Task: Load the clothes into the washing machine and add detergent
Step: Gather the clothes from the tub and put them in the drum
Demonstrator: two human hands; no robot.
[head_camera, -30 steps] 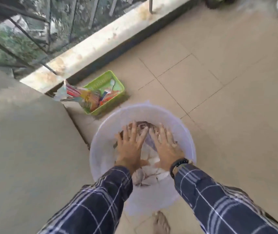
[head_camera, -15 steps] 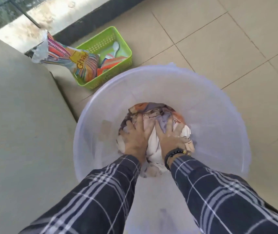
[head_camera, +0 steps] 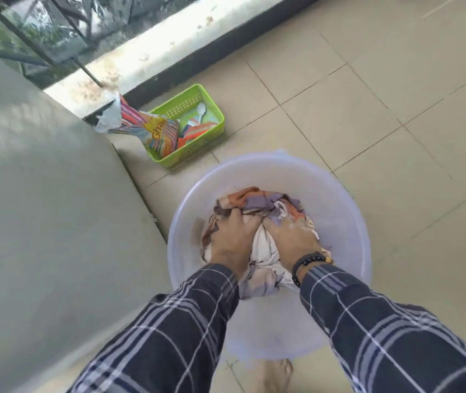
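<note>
A bundle of clothes (head_camera: 257, 202), white with orange, brown and purple patches, lies in a translucent white plastic tub (head_camera: 336, 199) on the tiled floor. My left hand (head_camera: 233, 239) and my right hand (head_camera: 290, 239) are side by side inside the tub, both with fingers curled into the cloth. A striped, colourful detergent bag (head_camera: 152, 129) with a torn white top leans in a green plastic basket (head_camera: 195, 95) beyond the tub. The grey surface (head_camera: 44, 208) filling the left side looks like the washing machine; no opening is visible.
A white spoon (head_camera: 201, 110) and an orange packet (head_camera: 195, 131) lie in the green basket. A low stained ledge (head_camera: 146, 49) with a metal railing runs along the back. My bare foot (head_camera: 274, 373) shows below the tub. Beige floor tiles extend to the right.
My hands went from lying flat on the clothes to gripping them with curled fingers. The view pulled in close to the tub, then drew back.
</note>
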